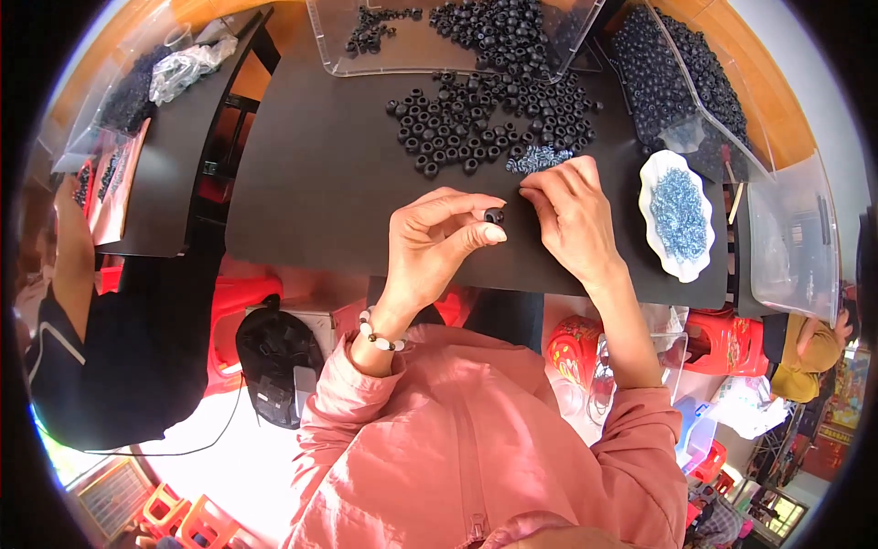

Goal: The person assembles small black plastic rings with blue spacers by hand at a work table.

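Between the thumb and index finger of my left hand (439, 229) is a round black bead-like piece (494, 216) with an opening in it. Just to its right, my right hand (576, 215) is closed in a pinch; whatever its fingertips hold is too small to make out. Beyond that hand lies a small pile of shiny blue-silver bits (540, 159), possibly tiny springs. Many black pieces with holes (457, 128) are spread loose on the dark table (311, 165). A white scalloped dish (651, 174) at the right is heaped with more of the blue-silver bits (679, 220).
A clear tray (366, 69) with black pieces stands at the far edge. To the far right is a clear bin (686, 91) full of them, with a translucent box (794, 242) nearer. Another person's arm (73, 247) works at a table on the left. A black backpack (274, 361) sits below.
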